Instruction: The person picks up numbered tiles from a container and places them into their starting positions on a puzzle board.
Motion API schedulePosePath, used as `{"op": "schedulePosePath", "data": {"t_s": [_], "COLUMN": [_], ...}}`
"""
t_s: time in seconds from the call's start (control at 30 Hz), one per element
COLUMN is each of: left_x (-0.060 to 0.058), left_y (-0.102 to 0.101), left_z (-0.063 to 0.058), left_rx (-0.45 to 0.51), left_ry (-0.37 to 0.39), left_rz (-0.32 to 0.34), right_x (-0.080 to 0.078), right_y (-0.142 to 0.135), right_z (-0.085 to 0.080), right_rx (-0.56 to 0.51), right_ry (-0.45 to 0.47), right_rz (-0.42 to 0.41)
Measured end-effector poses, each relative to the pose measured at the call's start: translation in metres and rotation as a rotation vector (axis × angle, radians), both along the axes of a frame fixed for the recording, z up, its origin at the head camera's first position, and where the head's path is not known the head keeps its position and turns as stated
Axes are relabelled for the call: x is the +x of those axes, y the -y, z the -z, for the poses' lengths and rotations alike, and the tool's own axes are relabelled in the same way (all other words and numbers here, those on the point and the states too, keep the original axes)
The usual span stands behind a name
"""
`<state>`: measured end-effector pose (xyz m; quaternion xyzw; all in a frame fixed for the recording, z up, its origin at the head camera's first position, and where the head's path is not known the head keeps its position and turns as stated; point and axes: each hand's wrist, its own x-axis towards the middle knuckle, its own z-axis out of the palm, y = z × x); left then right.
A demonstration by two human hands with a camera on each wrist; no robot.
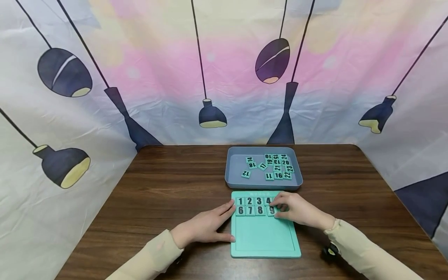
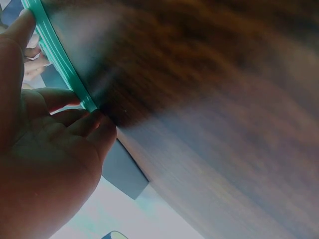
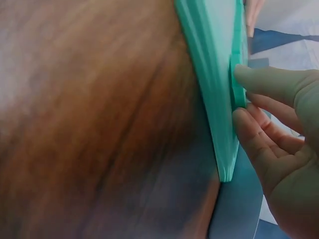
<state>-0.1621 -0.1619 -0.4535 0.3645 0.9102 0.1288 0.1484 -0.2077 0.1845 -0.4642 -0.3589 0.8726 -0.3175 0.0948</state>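
Note:
A mint-green number board lies on the table, with tiles 1 to 4 in its top row and 6, 7 and 8 below. My right hand pinches the number 9 tile, which sits slightly askew beside the 8. In the right wrist view, thumb and fingertips are at the ends of this green tile. The spot right of the 4 is mostly hidden by my right fingers. My left hand rests along the board's left edge, fingers extended and thumb lower down; the left wrist view shows the fingertips against the green rim.
Behind the board stands a shallow grey-blue tray with several loose number tiles in various orientations. Both are on a dark wooden table. A cloth backdrop with printed lamps hangs beyond the far edge.

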Motion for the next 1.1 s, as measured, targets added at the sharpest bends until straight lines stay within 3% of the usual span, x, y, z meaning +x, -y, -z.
{"op": "schedulePosePath", "data": {"t_s": [0.37,0.6,0.73,0.93,1.1], "left_x": [0.001,0.001,0.001,0.000,0.001], "left_y": [0.001,0.001,0.001,0.000,0.001], "left_z": [0.003,0.002,0.001,0.001,0.000], "left_rx": [0.005,0.009,0.007,-0.003,-0.003], "left_ry": [-0.016,-0.026,-0.024,-0.016,-0.013], "left_rz": [0.005,0.004,0.002,-0.001,-0.001], "right_x": [0.007,0.001,-0.011,-0.041,-0.067], "right_y": [0.013,0.010,0.005,-0.011,-0.026], "right_z": [0.003,-0.003,-0.017,-0.050,-0.075], "right_rx": [0.037,0.013,-0.025,-0.031,-0.015], "right_ry": [-0.055,-0.064,-0.094,-0.139,-0.124], "right_rz": [0.018,-0.004,0.029,0.177,0.265]}}
